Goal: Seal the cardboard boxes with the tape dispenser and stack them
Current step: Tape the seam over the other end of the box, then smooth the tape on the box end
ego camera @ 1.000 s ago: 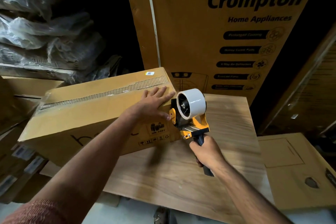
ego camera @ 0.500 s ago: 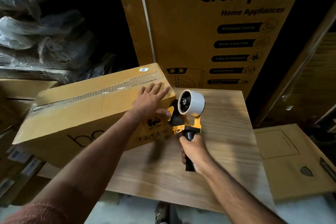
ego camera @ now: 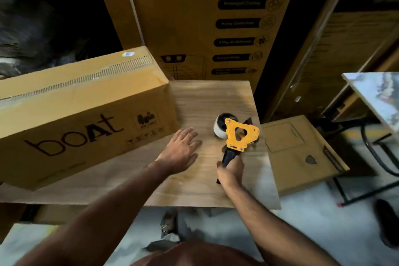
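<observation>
right hand [ego camera: 230,171]: fingers wrapped on the tape dispenser [ego camera: 238,135] handle, over the bench [ego camera: 207,101] | left hand [ego camera: 181,150]: fingers flat and spread, just beside the boAt box [ego camera: 82,110] | box sits on bench's left, taped

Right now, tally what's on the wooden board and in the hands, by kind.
Cardboard boxes: 1, the boAt box lying on the wooden board.
Tape dispensers: 1, the yellow tape dispenser held by the right hand.
Empty hands: 1, the left hand.
Total: 3
</observation>
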A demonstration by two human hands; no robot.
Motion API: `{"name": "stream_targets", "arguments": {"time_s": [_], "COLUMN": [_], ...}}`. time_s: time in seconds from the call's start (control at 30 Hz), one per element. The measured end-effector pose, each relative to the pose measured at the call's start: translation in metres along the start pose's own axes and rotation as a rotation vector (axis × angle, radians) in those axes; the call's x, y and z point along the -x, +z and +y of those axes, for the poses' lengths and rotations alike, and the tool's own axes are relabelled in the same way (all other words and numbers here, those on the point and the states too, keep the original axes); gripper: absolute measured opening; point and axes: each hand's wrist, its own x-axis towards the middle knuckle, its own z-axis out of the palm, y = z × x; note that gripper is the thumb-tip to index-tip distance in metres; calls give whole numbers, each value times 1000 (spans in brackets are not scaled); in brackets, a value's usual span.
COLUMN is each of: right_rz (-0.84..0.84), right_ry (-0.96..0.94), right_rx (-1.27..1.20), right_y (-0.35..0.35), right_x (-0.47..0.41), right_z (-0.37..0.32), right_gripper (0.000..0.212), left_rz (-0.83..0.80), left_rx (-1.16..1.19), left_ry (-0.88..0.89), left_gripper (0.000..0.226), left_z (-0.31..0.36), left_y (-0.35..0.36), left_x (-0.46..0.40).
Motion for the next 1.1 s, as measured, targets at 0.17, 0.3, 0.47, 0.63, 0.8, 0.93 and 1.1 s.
{"name": "stream_targets", "arguments": {"time_s": [0.17,0.3,0.47,0.63,0.8,0.93,1.1], "right_rz": [4,249,342,282,245,200,153], "right_ry": [1,-104,-592,-803,-922,-962,-996], "right_rx": [184,234,37,-140,-189,-230,-195], "right_y": [-6,-12,-4,15,33,48,63], "right_x": [-7,2,6,4,-8,-18,-24], "right_z": [24,12,-28,-102,-164,-200,-229], "right_gripper": [53,47,29,29,28,26,26], "left_rz": [-57,76,517,570,456,159,-17], "left_rx": [87,159,146,88,119,149,2], "left_ry": [-74,-52,-62,-318,-530,-627,-637], "left_gripper": [46,34,22,24,38,84,93], "left_z": [14,5,-20,-57,-101,-123,-130], "left_y": [6,0,-46,-102,-128,-123,-115], "left_x": [-2,2,-13,-42,-68,-77,-89]}}
